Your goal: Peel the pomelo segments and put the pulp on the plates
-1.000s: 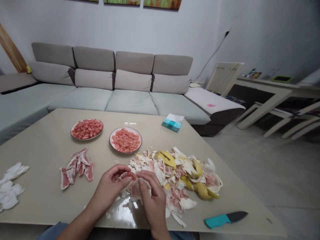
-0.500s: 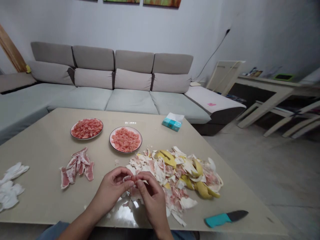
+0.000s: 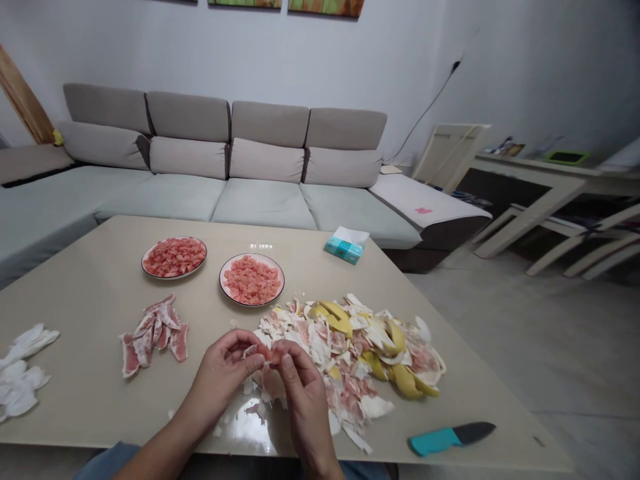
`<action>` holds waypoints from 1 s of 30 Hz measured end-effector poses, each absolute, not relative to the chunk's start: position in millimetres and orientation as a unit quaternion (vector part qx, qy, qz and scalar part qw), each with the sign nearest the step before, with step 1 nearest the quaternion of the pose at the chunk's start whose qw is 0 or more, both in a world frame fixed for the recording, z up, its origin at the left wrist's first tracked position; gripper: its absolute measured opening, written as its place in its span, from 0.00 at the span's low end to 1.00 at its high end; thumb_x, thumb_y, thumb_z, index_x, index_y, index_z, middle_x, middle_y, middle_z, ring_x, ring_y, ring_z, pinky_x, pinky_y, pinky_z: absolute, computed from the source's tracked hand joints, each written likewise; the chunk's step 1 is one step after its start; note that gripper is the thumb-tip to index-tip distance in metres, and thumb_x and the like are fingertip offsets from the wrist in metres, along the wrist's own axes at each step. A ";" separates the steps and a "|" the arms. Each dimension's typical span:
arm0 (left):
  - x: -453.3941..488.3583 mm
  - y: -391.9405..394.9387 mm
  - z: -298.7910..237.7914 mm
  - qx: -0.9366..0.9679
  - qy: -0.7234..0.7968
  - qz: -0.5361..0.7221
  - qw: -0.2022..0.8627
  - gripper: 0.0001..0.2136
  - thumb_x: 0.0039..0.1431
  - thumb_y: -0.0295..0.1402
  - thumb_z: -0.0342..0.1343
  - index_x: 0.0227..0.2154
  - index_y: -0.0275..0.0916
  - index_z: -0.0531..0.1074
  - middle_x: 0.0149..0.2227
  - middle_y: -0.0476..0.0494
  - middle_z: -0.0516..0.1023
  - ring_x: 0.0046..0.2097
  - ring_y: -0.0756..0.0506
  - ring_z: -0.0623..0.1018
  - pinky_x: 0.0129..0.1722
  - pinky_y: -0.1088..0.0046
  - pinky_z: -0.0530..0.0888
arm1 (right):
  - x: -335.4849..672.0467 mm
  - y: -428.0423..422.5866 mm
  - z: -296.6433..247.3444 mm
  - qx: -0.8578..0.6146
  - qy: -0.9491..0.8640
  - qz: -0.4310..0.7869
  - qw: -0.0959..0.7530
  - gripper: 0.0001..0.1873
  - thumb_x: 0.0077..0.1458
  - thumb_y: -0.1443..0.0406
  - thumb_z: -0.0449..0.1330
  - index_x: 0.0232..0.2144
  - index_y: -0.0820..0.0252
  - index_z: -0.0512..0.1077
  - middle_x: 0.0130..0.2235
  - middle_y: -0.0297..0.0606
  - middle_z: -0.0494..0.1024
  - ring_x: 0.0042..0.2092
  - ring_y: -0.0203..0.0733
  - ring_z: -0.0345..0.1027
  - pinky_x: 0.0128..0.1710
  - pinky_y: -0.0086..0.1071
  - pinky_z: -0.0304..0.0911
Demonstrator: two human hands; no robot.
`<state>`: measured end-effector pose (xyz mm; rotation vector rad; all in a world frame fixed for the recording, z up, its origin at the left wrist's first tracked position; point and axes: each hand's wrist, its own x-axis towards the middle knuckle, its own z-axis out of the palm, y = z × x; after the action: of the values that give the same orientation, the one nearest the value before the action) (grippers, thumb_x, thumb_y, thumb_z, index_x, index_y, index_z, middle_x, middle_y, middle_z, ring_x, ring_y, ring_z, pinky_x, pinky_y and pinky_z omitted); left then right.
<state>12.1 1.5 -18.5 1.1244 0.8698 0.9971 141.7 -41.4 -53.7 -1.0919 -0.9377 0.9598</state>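
Note:
My left hand [image 3: 225, 373] and my right hand [image 3: 303, 393] meet over the near edge of the table, fingers pinched together on a pink pomelo segment [image 3: 267, 381] with pale skin hanging from it. Just behind and to the right of them lies a heap of white, pink and yellow pomelo peel [image 3: 360, 350]. A cluster of unpeeled pink segments [image 3: 155, 333] rests left of my left hand. Two plates of peeled pink flesh [image 3: 174, 257] [image 3: 251, 280] stand farther back.
A knife with a teal handle [image 3: 450, 437] lies near the table's front right edge. A teal tissue pack [image 3: 344, 247] sits at the far side, crumpled white tissues [image 3: 20, 373] at the far left. A grey sofa [image 3: 225, 173] stands beyond the beige table [image 3: 90, 287].
My hands stayed over the same spot; the fingers shifted slightly on the segment, with the right hand's fingertips moving a little up and towards the left hand.

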 end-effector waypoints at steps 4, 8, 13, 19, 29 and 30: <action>13.0 -1.6 -22.8 0.538 0.375 0.468 0.592 0.04 0.49 0.29 0.63 0.30 0.39 0.76 0.34 0.45 0.77 0.39 0.43 0.77 0.41 0.71 0.73 | 143.9 -39.2 -51.5 -0.483 -0.468 0.344 0.655 0.09 0.56 0.58 0.59 0.33 0.57 0.71 0.37 0.38 0.72 0.41 0.44 0.68 0.41 0.33 0.65; 12.3 -2.5 -25.1 0.598 0.351 0.475 0.541 0.02 0.52 0.27 0.61 0.29 0.39 0.76 0.36 0.43 0.76 0.42 0.43 0.76 0.42 0.71 0.73 | 145.5 -38.6 -52.5 -0.489 -0.477 0.318 0.657 0.07 0.53 0.60 0.62 0.31 0.57 0.70 0.33 0.35 0.71 0.37 0.40 0.67 0.37 0.30 0.65; 11.7 -1.0 -25.1 0.570 0.340 0.483 0.571 0.03 0.52 0.25 0.61 0.29 0.40 0.75 0.36 0.44 0.74 0.43 0.44 0.75 0.42 0.72 0.73 | 144.3 -41.5 -53.2 -0.507 -0.429 0.392 0.637 0.11 0.56 0.57 0.59 0.36 0.58 0.72 0.33 0.38 0.77 0.36 0.41 0.71 0.35 0.31 0.67; 14.8 -2.5 -26.0 0.557 0.334 0.472 0.597 0.04 0.50 0.25 0.61 0.29 0.40 0.76 0.38 0.43 0.73 0.45 0.43 0.74 0.45 0.69 0.73 | 145.2 -39.5 -53.4 -0.533 -0.388 0.401 0.636 0.15 0.52 0.54 0.62 0.35 0.60 0.74 0.28 0.37 0.78 0.23 0.37 0.68 0.20 0.28 0.64; 14.9 1.5 -23.6 0.536 0.353 0.424 0.639 0.05 0.51 0.31 0.62 0.32 0.38 0.76 0.33 0.43 0.76 0.35 0.45 0.77 0.37 0.70 0.74 | 140.1 -39.6 -56.7 -0.481 -0.377 0.469 0.637 0.12 0.54 0.56 0.61 0.35 0.58 0.75 0.21 0.30 0.72 0.21 0.35 0.64 0.22 0.28 0.63; 15.2 1.4 -22.4 0.511 0.344 0.411 0.672 0.07 0.52 0.33 0.62 0.34 0.38 0.75 0.30 0.44 0.76 0.31 0.46 0.77 0.34 0.70 0.74 | 139.5 -39.0 -57.2 -0.465 -0.359 0.492 0.643 0.12 0.54 0.56 0.61 0.35 0.58 0.75 0.20 0.29 0.71 0.20 0.34 0.63 0.22 0.27 0.63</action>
<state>15.2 1.4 -22.4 1.1513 0.7746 0.9257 139.5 -39.0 -57.2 -1.0597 -0.8171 1.1202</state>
